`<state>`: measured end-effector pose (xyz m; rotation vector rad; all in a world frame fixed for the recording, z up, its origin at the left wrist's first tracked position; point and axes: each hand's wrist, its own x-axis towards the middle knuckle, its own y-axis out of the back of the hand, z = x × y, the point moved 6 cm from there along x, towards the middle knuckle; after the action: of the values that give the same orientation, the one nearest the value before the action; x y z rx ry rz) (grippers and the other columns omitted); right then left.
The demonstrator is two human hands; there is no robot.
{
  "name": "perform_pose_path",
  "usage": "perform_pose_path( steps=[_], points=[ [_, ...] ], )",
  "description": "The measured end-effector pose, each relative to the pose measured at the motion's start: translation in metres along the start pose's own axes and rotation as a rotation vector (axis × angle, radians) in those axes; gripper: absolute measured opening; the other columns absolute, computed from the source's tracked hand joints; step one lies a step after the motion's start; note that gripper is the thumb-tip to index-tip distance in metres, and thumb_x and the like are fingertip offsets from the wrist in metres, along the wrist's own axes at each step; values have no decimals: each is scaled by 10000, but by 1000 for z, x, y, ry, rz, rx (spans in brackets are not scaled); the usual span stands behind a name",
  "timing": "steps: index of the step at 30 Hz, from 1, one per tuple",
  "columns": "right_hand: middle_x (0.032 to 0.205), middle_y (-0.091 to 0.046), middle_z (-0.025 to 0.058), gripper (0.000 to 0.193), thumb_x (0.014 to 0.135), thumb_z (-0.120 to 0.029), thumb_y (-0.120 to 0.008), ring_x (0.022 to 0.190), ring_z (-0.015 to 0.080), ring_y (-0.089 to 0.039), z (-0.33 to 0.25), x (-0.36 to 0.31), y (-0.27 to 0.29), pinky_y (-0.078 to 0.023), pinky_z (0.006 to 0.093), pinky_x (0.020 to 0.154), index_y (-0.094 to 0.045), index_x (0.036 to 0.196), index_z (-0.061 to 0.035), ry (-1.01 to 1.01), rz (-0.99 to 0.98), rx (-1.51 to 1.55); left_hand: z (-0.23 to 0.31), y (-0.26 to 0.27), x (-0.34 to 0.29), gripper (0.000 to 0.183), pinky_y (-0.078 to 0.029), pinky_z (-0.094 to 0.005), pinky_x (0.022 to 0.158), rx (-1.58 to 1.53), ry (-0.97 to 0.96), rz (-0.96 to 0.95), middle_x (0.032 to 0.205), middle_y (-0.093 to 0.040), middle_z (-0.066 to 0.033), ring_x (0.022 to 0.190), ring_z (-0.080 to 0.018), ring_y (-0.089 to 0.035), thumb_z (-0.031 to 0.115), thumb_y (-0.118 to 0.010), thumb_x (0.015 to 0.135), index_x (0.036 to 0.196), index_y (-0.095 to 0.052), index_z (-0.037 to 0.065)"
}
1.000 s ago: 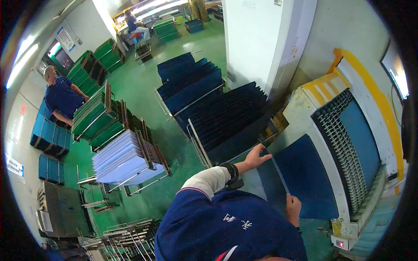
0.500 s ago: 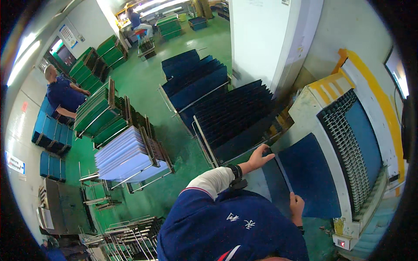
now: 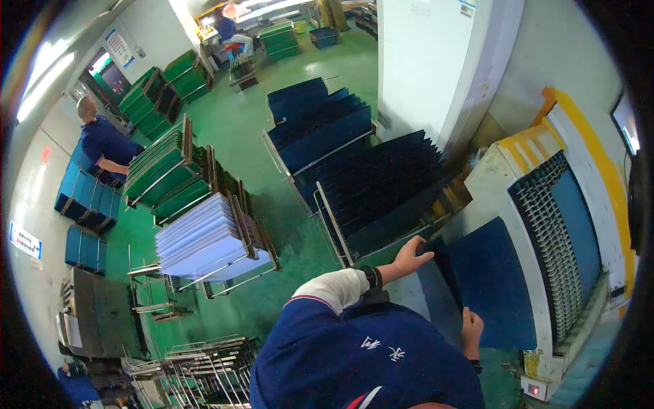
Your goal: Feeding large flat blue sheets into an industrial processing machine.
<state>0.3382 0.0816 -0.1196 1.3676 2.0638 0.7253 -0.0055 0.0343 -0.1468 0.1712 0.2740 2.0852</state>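
A thin dark blue panel [image 3: 441,294] stretches between my hands in front of my torso. My left hand [image 3: 411,257] is closed on its far end, thumb pointing right. At the near end my right hand [image 3: 471,328] pinches the edge, with its fingers curled and partly hidden. A second blue panel [image 3: 494,283] lies flat just right of the held one, beside the machine. The machine's opening has a belt of metal links or rollers [image 3: 550,238], and more blue sheet [image 3: 576,218] shows beyond it.
Ahead stands a rack of upright dark panels [image 3: 385,194], with another dark rack [image 3: 320,129] behind it. To the left are a rack of pale panels [image 3: 208,238], green panel racks [image 3: 160,167] and empty metal frames [image 3: 197,371]. A co-worker [image 3: 105,143] stands far left; another person [image 3: 228,31] sits at the back.
The scene has shifted slightly right and down in view. The held panel has tilted, and a dark strip now shows along its right edge. Both hands keep their hold.
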Motion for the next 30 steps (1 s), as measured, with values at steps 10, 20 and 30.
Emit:
perform_pose_path(
  steps=[10,20,30],
  points=[
    [694,-582,203,448,905,-394,-594,657,401,-557,3,5,-2,-416,483,608,-581,698,4,153,70,-325,-5,3,1,516,-475,-356,893,-115,-10,-57,1140,-569,-127,1030,-229,-572,289,-714,837,1237,-505,38],
    [938,-664,206,344,872,-332,-603,877,401,-624,-4,26,12,-494,476,762,-666,957,-5,138,128,-504,3,23,-10,415,-521,-332,773,-128,105,-110,1045,-623,-101,901,-194,-632,195,-729,838,1183,-550,49],
    [1089,-656,201,436,808,-322,-673,1024,372,-613,15,39,19,-485,455,883,-655,1126,-24,-59,10,-468,-3,15,-4,363,-476,-273,750,-70,65,-116,958,-610,-25,843,-106,-564,241,-694,878,1169,-559,72]
  ],
)
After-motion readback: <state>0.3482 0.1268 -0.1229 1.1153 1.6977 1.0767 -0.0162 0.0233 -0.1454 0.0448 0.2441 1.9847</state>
